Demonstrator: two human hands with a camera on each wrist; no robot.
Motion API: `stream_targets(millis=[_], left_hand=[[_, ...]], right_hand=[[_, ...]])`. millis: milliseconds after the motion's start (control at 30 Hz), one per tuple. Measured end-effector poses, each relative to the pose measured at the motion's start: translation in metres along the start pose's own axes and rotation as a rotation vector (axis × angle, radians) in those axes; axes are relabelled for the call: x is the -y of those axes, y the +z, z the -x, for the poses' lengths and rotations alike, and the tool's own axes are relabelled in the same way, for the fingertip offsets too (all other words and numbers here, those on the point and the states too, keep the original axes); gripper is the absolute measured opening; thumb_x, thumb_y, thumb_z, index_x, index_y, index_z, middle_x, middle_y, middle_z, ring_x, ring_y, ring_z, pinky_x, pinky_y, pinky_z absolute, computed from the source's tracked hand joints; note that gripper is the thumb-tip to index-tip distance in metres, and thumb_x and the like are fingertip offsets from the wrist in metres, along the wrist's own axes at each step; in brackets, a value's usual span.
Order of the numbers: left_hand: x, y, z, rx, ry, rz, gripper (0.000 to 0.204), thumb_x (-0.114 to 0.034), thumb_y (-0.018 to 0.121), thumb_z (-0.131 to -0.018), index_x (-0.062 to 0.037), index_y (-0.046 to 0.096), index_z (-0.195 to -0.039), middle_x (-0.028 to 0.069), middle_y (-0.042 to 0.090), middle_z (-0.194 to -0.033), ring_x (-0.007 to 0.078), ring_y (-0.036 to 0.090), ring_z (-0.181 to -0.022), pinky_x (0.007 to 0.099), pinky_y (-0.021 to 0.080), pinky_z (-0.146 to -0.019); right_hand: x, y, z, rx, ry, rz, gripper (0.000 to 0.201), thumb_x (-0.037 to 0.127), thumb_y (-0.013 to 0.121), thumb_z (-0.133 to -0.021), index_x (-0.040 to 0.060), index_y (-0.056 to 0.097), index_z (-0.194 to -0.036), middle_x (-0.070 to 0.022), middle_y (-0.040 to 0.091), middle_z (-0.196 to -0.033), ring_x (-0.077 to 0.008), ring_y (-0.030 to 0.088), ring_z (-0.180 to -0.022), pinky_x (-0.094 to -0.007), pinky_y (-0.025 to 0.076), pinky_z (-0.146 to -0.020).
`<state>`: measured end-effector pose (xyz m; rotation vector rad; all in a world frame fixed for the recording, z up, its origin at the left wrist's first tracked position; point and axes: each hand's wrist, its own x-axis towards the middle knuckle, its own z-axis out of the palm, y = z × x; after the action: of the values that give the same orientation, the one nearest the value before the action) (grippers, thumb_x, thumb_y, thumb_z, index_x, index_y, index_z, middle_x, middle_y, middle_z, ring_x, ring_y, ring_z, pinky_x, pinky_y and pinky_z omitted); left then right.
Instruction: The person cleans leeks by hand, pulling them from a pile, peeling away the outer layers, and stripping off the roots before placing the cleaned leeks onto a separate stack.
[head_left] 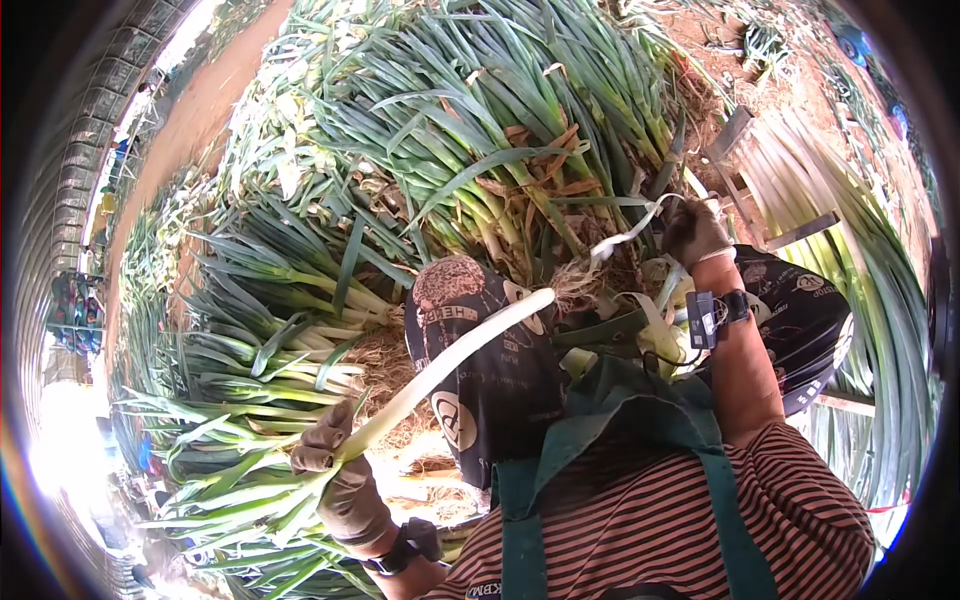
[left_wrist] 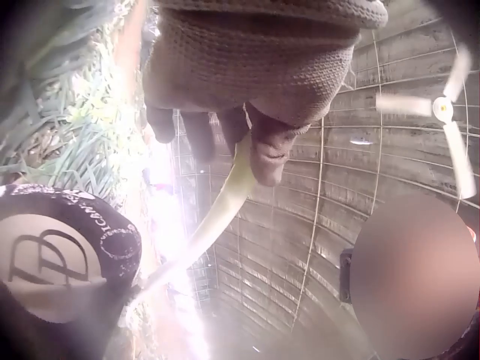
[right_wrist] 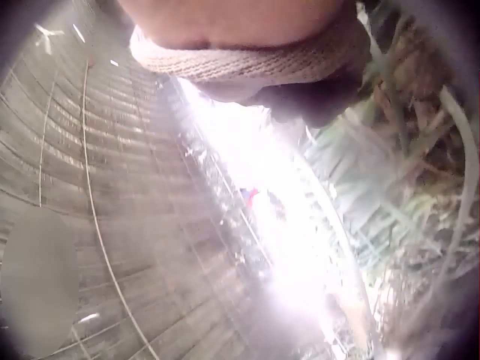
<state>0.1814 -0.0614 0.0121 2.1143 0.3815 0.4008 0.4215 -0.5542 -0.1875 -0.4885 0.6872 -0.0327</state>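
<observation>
My left hand (head_left: 350,490), in a dusty knit glove, grips a long green onion (head_left: 440,370) low on its green leaves. The onion's white shank slants up to the right across my knee, its root tuft (head_left: 575,285) pointing away. My gloved right hand (head_left: 697,232) has its fingers curled and holds a thin pale strip of peel (head_left: 630,235) that trails toward the roots. In the left wrist view the onion (left_wrist: 217,217) hangs below the glove (left_wrist: 255,75). Only the glove cuff (right_wrist: 240,64) and shadowed fingers show in the right wrist view.
Unpeeled green onions lie heaped ahead (head_left: 500,110) and at the left (head_left: 260,350), with loose leaf scraps around. A stack of clean white onions (head_left: 830,180) lies at the right against metal bars (head_left: 805,230). My knees (head_left: 490,390) stand close below the hands.
</observation>
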Motion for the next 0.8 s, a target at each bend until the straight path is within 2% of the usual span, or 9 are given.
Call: stream_targets(millis=[133,167,200,333,400,433,467,533,800], left_hand=[[0.020,0.000,0.000,-0.148,0.047,0.595,0.026,-0.007,0.075,-0.081,-0.0058,0.058,-0.101,0.0035,0.058,-0.094,0.0216,0.057,-0.097,0.0356,0.044,-0.100],[0.014,0.001,0.001,-0.183,0.029,0.511,0.030,-0.009,0.074,-0.081,-0.0052,0.056,-0.104,0.0049,0.058,-0.100,0.0225,0.057,-0.099,0.0352,0.043,-0.100],[0.008,0.002,0.003,-0.216,0.008,0.428,0.034,-0.010,0.073,-0.082,-0.0046,0.053,-0.108,0.0063,0.057,-0.105,0.0234,0.057,-0.101,0.0347,0.043,-0.101],[-0.025,0.020,0.004,-0.315,-0.008,0.663,0.032,-0.013,0.067,-0.085,-0.0015,0.052,-0.110,0.0111,0.056,-0.107,0.0237,0.055,-0.104,0.0362,0.041,-0.100],[-0.024,0.024,0.004,-0.385,0.025,0.556,0.031,-0.013,0.065,-0.086,-0.0001,0.052,-0.111,0.0118,0.056,-0.107,0.0234,0.055,-0.104,0.0355,0.039,-0.100],[-0.022,0.024,0.004,-0.394,0.049,0.544,0.029,-0.014,0.064,-0.087,0.0012,0.052,-0.110,0.0107,0.055,-0.106,0.0211,0.053,-0.101,0.0342,0.038,-0.099],[-0.023,0.024,0.004,-0.430,0.040,0.489,0.028,-0.014,0.064,-0.087,0.0010,0.053,-0.108,0.0099,0.056,-0.104,0.0202,0.053,-0.099,0.0335,0.038,-0.097],[-0.026,0.027,0.004,-0.499,0.020,0.376,0.025,-0.014,0.065,-0.087,0.0006,0.055,-0.104,0.0084,0.056,-0.100,0.0182,0.051,-0.095,0.0322,0.039,-0.093],[-0.049,0.032,-0.009,-0.530,-0.037,0.282,0.020,-0.014,0.070,-0.085,0.0003,0.058,-0.094,0.0045,0.054,-0.086,0.0150,0.048,-0.083,0.0294,0.037,-0.085]], right_hand=[[0.008,0.005,0.013,-0.041,-0.172,0.046,0.016,0.021,0.059,-0.091,0.0108,0.063,-0.079,-0.0018,0.058,-0.063,-0.0167,0.053,-0.051,-0.0290,0.046,-0.048],[0.005,0.027,0.047,-0.022,-0.245,0.293,0.023,0.031,0.063,-0.091,0.0113,0.063,-0.078,-0.0010,0.058,-0.063,-0.0164,0.054,-0.050,-0.0283,0.044,-0.046],[0.008,0.040,0.066,0.058,-0.242,0.650,0.029,0.038,0.065,-0.091,0.0102,0.066,-0.083,-0.0001,0.059,-0.065,-0.0135,0.053,-0.053,-0.0265,0.041,-0.046],[-0.043,0.105,0.155,0.649,-0.533,1.143,0.030,0.035,0.069,-0.090,0.0049,0.068,-0.088,-0.0006,0.060,-0.071,-0.0115,0.056,-0.065,-0.0263,0.047,-0.062],[-0.064,0.123,0.184,0.954,-0.887,1.284,0.028,0.028,0.080,-0.078,0.0050,0.068,-0.089,-0.0068,0.064,-0.079,-0.0204,0.061,-0.066,-0.0294,0.050,-0.065],[-0.072,0.132,0.204,0.995,-0.767,1.383,0.033,0.030,0.083,-0.072,0.0069,0.068,-0.091,-0.0092,0.065,-0.086,-0.0245,0.062,-0.067,-0.0313,0.051,-0.062],[-0.088,0.132,0.206,1.066,-0.960,1.442,0.040,0.034,0.083,-0.070,0.0090,0.066,-0.096,-0.0089,0.065,-0.090,-0.0248,0.065,-0.070,-0.0327,0.052,-0.060],[-0.110,0.139,0.214,1.146,-1.153,1.561,0.046,0.039,0.079,-0.071,0.0083,0.063,-0.101,-0.0069,0.063,-0.102,-0.0244,0.067,-0.075,-0.0327,0.054,-0.061],[-0.168,0.137,0.214,1.088,-1.577,1.666,0.019,0.023,0.071,-0.078,0.0107,0.059,-0.087,-0.0012,0.054,-0.089,-0.0161,0.060,-0.069,-0.0339,0.049,-0.055]])
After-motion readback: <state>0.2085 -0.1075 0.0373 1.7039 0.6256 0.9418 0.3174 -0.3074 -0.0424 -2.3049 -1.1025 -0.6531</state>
